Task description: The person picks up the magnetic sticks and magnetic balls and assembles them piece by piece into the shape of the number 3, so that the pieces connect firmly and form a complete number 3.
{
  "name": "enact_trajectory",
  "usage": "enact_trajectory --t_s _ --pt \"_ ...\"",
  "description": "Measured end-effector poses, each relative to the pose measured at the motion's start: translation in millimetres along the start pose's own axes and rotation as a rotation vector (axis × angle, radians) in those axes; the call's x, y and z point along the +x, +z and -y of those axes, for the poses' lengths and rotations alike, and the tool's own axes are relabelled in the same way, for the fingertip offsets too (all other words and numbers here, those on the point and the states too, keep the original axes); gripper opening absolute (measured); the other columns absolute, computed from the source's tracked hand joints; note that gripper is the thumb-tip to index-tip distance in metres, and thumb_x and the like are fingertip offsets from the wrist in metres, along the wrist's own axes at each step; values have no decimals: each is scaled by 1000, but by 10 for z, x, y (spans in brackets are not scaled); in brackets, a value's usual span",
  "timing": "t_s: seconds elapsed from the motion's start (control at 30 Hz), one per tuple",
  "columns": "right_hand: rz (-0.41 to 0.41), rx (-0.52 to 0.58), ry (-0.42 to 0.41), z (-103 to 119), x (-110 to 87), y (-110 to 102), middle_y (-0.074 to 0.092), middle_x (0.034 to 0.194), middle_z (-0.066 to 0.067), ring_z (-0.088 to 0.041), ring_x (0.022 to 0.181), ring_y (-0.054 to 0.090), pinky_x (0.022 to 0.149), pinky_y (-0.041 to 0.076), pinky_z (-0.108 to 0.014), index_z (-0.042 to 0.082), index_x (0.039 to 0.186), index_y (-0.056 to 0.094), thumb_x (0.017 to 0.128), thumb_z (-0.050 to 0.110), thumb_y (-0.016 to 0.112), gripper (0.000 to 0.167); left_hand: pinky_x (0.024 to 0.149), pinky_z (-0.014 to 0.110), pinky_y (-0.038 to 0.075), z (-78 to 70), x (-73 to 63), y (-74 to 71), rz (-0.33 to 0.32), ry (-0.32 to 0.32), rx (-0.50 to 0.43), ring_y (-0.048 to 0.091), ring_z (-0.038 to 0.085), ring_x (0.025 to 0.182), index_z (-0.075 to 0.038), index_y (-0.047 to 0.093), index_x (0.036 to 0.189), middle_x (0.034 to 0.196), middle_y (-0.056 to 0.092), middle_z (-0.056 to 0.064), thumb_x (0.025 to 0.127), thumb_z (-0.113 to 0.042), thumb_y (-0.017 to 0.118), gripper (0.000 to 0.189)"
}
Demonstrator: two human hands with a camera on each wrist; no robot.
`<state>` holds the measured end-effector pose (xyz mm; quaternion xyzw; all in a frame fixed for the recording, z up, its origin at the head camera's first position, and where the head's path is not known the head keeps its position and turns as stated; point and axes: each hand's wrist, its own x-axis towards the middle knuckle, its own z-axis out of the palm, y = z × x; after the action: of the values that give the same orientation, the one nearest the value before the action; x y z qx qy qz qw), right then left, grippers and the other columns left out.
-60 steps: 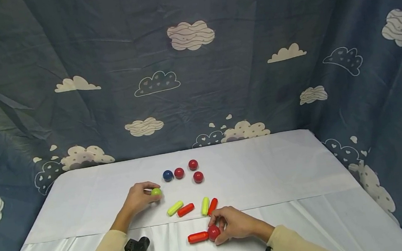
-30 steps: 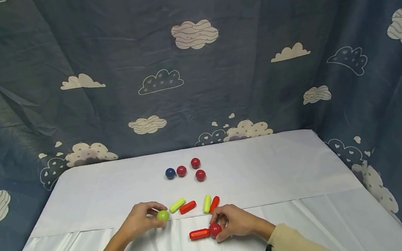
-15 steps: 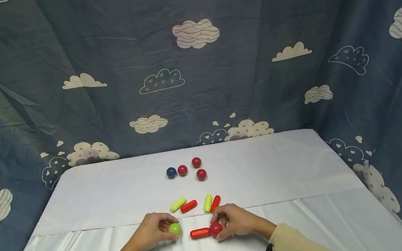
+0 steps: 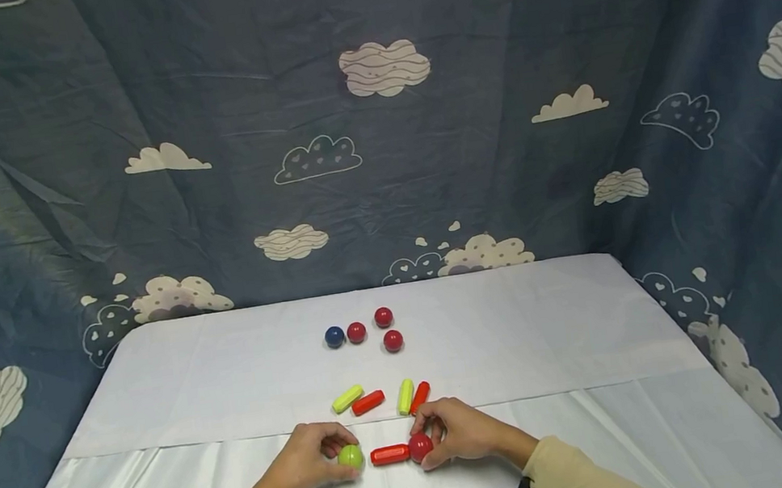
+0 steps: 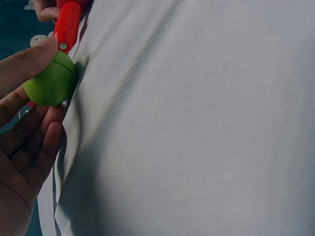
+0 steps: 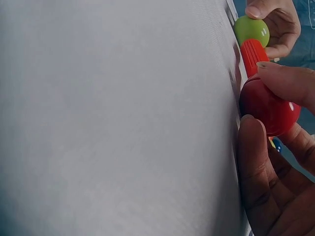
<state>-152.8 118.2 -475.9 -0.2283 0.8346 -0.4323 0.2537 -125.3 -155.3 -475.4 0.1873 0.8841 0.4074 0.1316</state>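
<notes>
My left hand [image 4: 312, 459] pinches a green ball [image 4: 350, 457] between thumb and fingers, close to the left end of a red rod [image 4: 390, 455]. At that rod's right end sits a red ball [image 4: 420, 446], which my right hand [image 4: 461, 431] grips between thumb and fingers. Ball and rod meet end to end, lying low over the white cloth. In the left wrist view the green ball [image 5: 51, 81] shows a seam, and the rod's near end [image 5: 66, 29] has a small silvery tip. The right wrist view shows the red ball [image 6: 269, 105] with the red rod [image 6: 255, 56] beyond it.
Behind the hands lie two yellow-green rods [image 4: 406, 397] and two more red rods [image 4: 368, 402]. Farther back are a blue ball [image 4: 334, 336] and three red balls [image 4: 393, 340]. A dark cloud-print curtain [image 4: 467, 145] hangs behind the white-covered table [image 4: 555, 329].
My left hand has brought the green ball toward me and to the right, up near the red rod's left end. The right hand keeps its hold on the red ball, almost still.
</notes>
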Motion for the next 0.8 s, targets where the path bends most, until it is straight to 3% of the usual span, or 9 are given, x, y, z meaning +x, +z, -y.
enact_trajectory --t_s 0.47,0.8 --pt "-4 -5 -6 -4 -1 13 58 86 5 -10 71 52 62 44 -21 13 94 65 71 7 84 31 71 22 49 -2 23 73 24 20 -23 54 4 76 -14 69 94 86 63 -10 69 -22 87 31" --pt "-3 -11 -15 -5 4 0 58 85 5 -9 70 52 60 43 -20 13 95 65 71 9 84 31 73 23 46 -25 29 85 47 22 9 53 5 81 -17 68 98 91 61 -12 73 -23 83 30"
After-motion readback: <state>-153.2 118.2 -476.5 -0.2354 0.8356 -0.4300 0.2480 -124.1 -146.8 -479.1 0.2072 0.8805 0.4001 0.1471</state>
